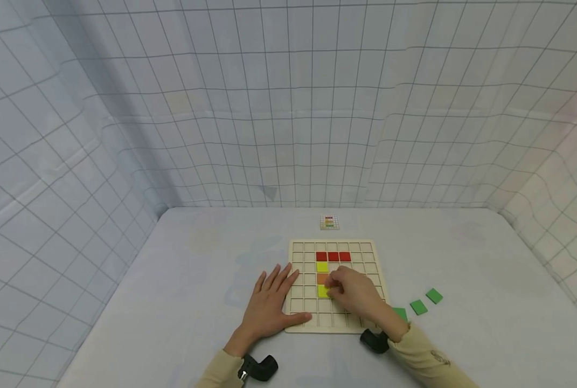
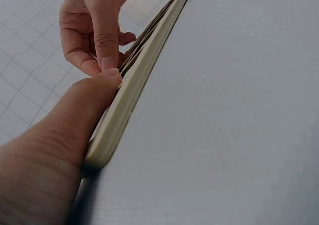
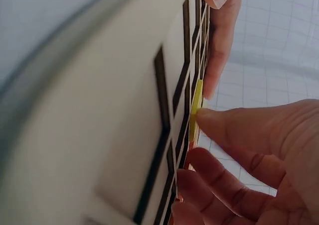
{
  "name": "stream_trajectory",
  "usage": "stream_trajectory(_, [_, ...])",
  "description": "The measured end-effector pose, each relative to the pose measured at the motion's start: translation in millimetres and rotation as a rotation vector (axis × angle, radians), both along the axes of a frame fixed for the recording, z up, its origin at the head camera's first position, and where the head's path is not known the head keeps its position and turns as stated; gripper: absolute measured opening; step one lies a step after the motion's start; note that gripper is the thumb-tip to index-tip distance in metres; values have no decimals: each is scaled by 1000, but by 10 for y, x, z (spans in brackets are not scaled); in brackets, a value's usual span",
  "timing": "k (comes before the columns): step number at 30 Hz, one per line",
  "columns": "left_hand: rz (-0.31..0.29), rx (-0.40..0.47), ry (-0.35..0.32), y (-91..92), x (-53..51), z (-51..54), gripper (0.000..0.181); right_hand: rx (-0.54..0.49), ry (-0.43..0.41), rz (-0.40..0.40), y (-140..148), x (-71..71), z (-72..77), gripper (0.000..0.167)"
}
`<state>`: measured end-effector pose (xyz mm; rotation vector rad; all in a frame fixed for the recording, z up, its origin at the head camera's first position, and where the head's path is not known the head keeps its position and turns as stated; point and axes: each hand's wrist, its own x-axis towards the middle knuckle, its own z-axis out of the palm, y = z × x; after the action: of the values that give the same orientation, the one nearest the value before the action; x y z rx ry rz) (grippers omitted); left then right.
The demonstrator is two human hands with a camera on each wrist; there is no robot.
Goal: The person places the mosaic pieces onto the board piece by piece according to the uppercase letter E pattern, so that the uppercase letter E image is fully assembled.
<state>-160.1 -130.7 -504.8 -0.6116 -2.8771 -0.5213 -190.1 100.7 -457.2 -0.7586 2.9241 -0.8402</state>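
Observation:
A pale grid board [image 1: 300,305] lies flat on the white surface. Three red tiles [image 1: 333,257] form a row near its top, above a column of a yellow tile [image 1: 321,267], an orange tile [image 1: 321,278] and a lower yellow tile [image 1: 322,291]. My right hand [image 1: 356,291] has curled fingers at the lower yellow tile; in the right wrist view the thumb touches this yellow tile [image 3: 196,110]. Partly hidden are the fingertips' exact contacts. Spread straight, my left hand [image 1: 266,307] rests at the board's left side, its thumb [image 2: 94,88] on the near edge.
Two green tiles [image 1: 418,307] lie loose right of the board; another green tile [image 1: 401,313] is partly covered by my right wrist. Behind the board is a small pattern card [image 1: 329,222]. Grid-patterned white curtains [image 1: 288,134] stand at the back and sides.

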Motion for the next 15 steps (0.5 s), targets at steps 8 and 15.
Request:
stream_trajectory(8, [4, -5, 3, -4, -1, 3, 99, 33, 5, 44, 23, 30, 25, 16])
stream_trajectory(15, [0, -4, 8, 0, 1, 1, 98, -5, -36, 157, 160, 47, 6, 8])
